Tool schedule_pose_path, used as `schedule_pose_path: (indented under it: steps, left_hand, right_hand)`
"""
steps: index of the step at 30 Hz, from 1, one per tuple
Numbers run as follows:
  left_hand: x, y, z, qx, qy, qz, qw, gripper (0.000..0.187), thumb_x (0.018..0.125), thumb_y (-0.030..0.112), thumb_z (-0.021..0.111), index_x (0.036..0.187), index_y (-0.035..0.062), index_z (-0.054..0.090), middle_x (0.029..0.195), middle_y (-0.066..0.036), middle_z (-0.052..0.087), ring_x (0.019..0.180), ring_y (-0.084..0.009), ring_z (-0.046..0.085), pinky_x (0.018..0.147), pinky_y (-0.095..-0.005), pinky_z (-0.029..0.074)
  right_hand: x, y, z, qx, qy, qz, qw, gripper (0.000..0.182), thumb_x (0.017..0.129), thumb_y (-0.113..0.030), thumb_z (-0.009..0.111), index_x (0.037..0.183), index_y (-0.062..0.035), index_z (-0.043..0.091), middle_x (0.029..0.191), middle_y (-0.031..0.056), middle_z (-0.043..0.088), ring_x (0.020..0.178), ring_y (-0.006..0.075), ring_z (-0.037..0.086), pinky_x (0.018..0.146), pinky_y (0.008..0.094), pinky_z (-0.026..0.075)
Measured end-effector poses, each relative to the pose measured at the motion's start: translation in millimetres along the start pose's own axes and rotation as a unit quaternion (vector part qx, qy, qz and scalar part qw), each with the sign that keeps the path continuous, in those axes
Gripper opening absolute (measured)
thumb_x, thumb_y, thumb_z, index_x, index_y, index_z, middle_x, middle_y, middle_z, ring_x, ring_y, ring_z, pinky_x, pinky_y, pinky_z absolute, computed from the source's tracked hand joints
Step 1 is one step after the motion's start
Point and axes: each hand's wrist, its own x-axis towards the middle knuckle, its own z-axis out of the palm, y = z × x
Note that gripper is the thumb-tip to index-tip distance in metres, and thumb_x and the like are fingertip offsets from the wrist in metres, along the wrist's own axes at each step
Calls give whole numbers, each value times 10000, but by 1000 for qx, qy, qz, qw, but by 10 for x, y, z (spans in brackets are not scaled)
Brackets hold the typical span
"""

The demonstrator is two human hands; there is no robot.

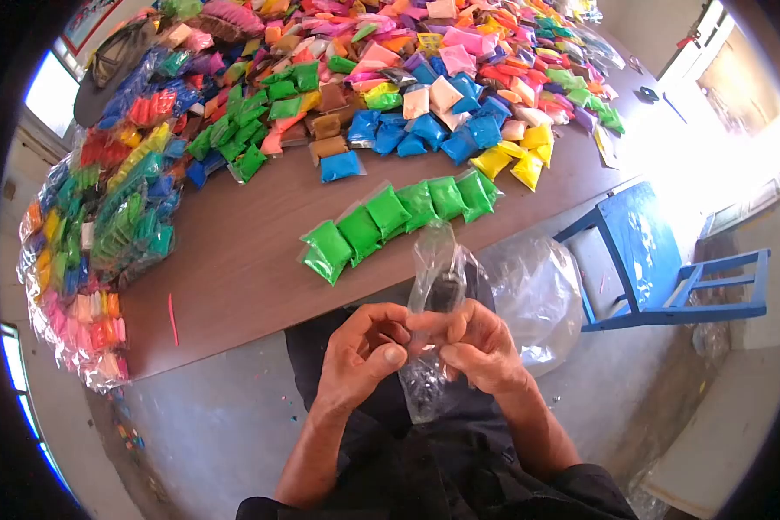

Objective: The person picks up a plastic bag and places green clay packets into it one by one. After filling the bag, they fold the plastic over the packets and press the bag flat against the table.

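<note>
Above my lap, a clear plastic bag (pixel 436 260) hangs between my hands, its upper end reaching over the table edge and its lower end below my fingers. My left hand (pixel 368 347) has its fingers curled, with thumb and fingertips at the bag's left side. My right hand (pixel 481 342) pinches the bag from the right. No contents show in the bag. Just beyond it on the table lies a row of several green packets (pixel 384 211), overlapping side by side.
A large heap of coloured packets (pixel 329 124) covers the far part of the brown table (pixel 234 260). Bagged packets (pixel 134 208) stand at the left edge, near a pink strip (pixel 172 319). At right are a blue chair (pixel 641 251) and a large clear bag (pixel 537 295).
</note>
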Motion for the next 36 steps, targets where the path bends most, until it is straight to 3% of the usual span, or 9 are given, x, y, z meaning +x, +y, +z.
schedule_pose_path:
  steps: [6, 9, 12, 15, 19, 23, 29, 32, 36]
  left_hand:
    - [30, -42, 117, -23, -4, 10, 1000, 437, 930, 205, 848, 1248, -24, 653, 1032, -71, 722, 902, -135, 710, 778, -269, 584]
    - [33, -61, 113, -52, 7, -1, 999, 347, 906, 120, 858, 1174, -26, 692, 994, -66, 741, 891, -131, 717, 777, -262, 587]
    - [37, -49, 104, -50, 4, -9, 999, 283, 887, 75, 867, 1108, -16, 716, 988, -53, 756, 872, -106, 711, 749, -247, 570]
    - [13, -43, 67, 10, -3, -17, 1000, 248, 865, 71, 886, 1042, 1, 727, 935, -32, 755, 857, -76, 695, 731, -236, 555]
    - [-15, 0, 25, 58, -27, -49, 997, 199, 849, 58, 895, 956, 17, 733, 855, -3, 737, 807, -54, 669, 716, -225, 534]
    - [-18, -10, 0, 82, -39, -28, 995, 166, 846, 37, 889, 907, 20, 735, 834, 8, 727, 787, -49, 654, 711, -223, 518]
    - [2, 31, -65, 84, -54, -16, 995, 152, 844, 17, 878, 902, 10, 738, 854, 4, 730, 816, -55, 653, 728, -233, 517]
    - [21, 52, -77, 125, -58, -27, 990, 142, 849, 16, 872, 896, 10, 738, 865, 2, 727, 822, -56, 654, 727, -235, 516]
    - [34, 154, -63, 156, -67, -98, 981, 181, 836, 55, 892, 930, 21, 742, 885, -2, 726, 827, -58, 652, 726, -239, 513]
  right_hand:
    - [-106, -66, 11, -16, -37, 65, 997, 603, 977, 83, 511, 1555, -22, 372, 1413, 131, 665, 1105, 156, 691, 656, 198, 488]
    - [-146, -27, -33, -25, -9, 73, 997, 526, 937, 87, 499, 1453, -16, 523, 1390, 170, 671, 1061, 191, 708, 718, 268, 528]
    - [-172, -22, -116, 17, -31, 64, 997, 373, 957, 26, 645, 1330, 13, 626, 1328, 151, 701, 1123, 185, 682, 951, 320, 517]
    - [-141, -61, -194, 23, -22, 56, 998, 264, 933, -12, 729, 1193, 10, 687, 1274, 156, 719, 1128, 203, 680, 1022, 368, 505]
    - [0, -209, -225, -12, -53, 26, 998, 106, 938, -57, 768, 1008, -12, 701, 1209, 153, 736, 1112, 212, 684, 1012, 382, 515]
    - [-35, -238, -231, -19, -18, 42, 999, 158, 965, -52, 727, 1109, -19, 671, 1202, 165, 735, 1101, 229, 696, 997, 396, 527]
    - [-5, -232, -290, 0, -99, 11, 995, 208, 984, -73, 701, 1172, -15, 635, 1219, 189, 729, 1127, 246, 692, 1006, 423, 522]
    - [54, -352, -172, -11, -135, -24, 991, 220, 966, -137, 746, 1111, -19, 630, 1221, 216, 727, 1127, 260, 694, 1001, 426, 522]
    - [43, -351, -231, -38, -92, 34, 994, 316, 897, -262, 844, 985, -56, 621, 1103, 272, 739, 1064, 333, 737, 967, 458, 561]
